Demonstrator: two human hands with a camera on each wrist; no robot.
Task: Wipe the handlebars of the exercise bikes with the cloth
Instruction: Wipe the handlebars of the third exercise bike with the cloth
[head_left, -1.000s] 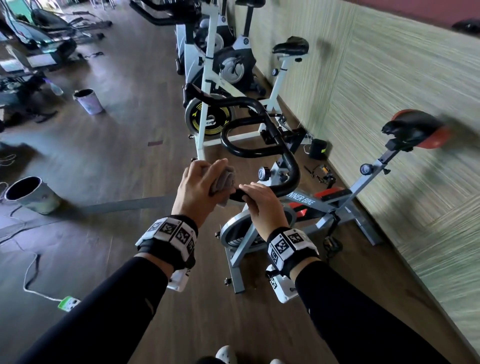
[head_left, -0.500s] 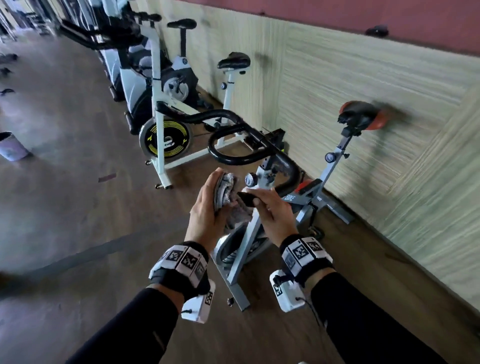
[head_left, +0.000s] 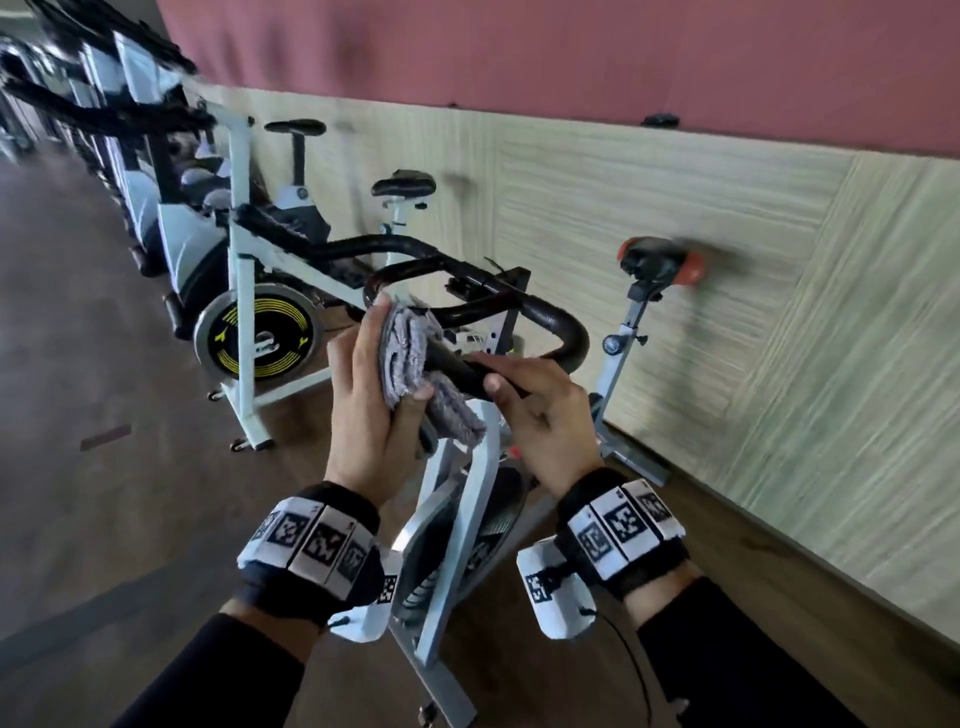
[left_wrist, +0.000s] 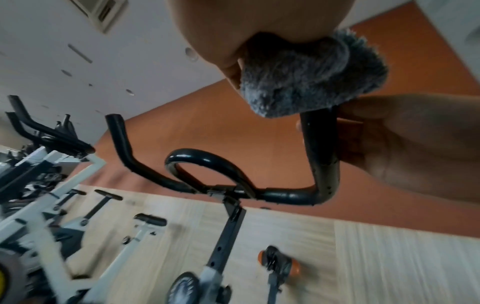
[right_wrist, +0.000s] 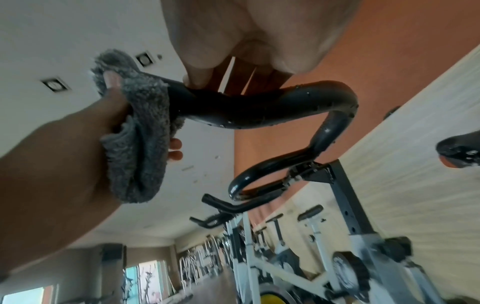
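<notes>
- Left hand (head_left: 371, 400) holds the folded grey cloth (head_left: 410, 358), fingers curled around it, pressing it against the near end of the black handlebar (head_left: 550, 322).
- Right hand (head_left: 540, 410) grips that handlebar end just beside the cloth.

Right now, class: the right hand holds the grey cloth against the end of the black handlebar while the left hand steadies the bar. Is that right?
Not quite: the hands are swapped. The head view shows the left hand holding the cloth at the end of the handlebar, while the right hand steadies the bar.
</notes>
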